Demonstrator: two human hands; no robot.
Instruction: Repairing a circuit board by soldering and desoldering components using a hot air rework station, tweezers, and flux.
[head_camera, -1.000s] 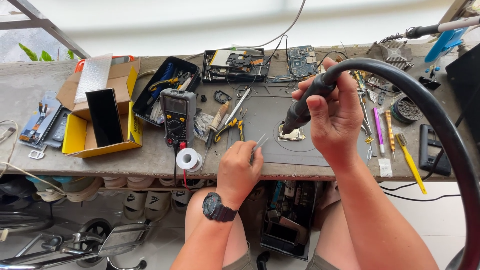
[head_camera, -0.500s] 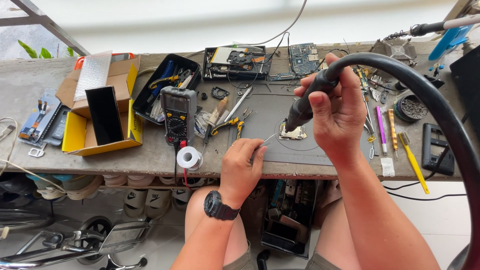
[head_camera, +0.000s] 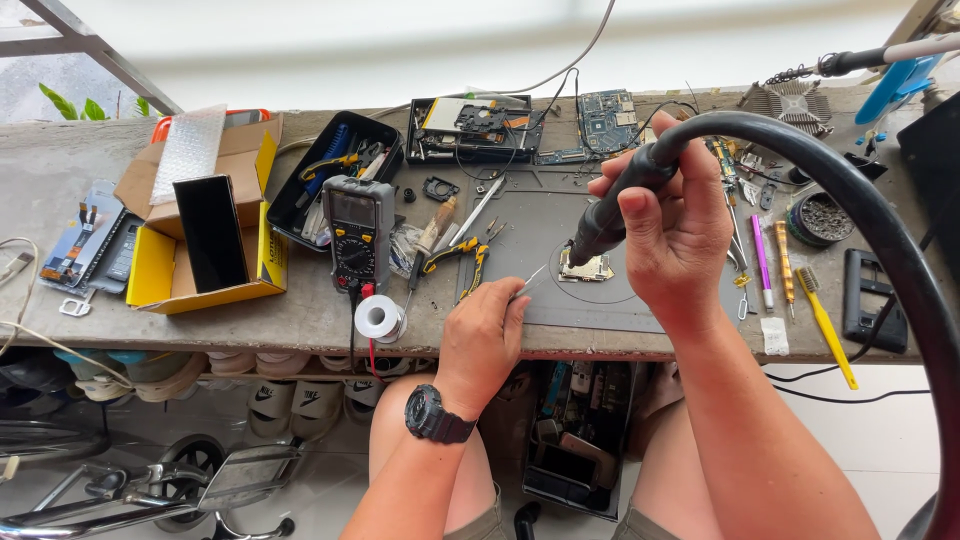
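Right hand (head_camera: 678, 232) wrapped in a closed grip around the black hot-air handpiece (head_camera: 612, 208), a smooth, tapering cylinder. Its long axis runs diagonally, from the upper end beside the knuckles down and toward the left hand, so that the nozzle points at the small metallic component (head_camera: 587, 267) lying just below the tip. Whether the nozzle touches the component cannot be told. From the upper end of the handpiece a thick, matte black hose (head_camera: 850, 190) arches over the right wrist and descends along the forearm.

Left hand (head_camera: 482, 335), fingers curled, pinches thin silvery tweezers (head_camera: 530, 282); their long axis slants up toward the component, and the tips lie near its left edge. A black wristwatch (head_camera: 436, 415) circles the left wrist.

The component rests on a flat grey work mat (head_camera: 530, 225) on the rough concrete surface (head_camera: 60, 160). Just beyond the left hand lie yellow-handled pliers (head_camera: 462, 258); farther to its left, a white solder spool (head_camera: 380, 318) and a dark, boxy multimeter (head_camera: 358, 228). Beyond the right hand lie slender plastic tools in purple (head_camera: 763, 262) and yellow (head_camera: 828, 325).
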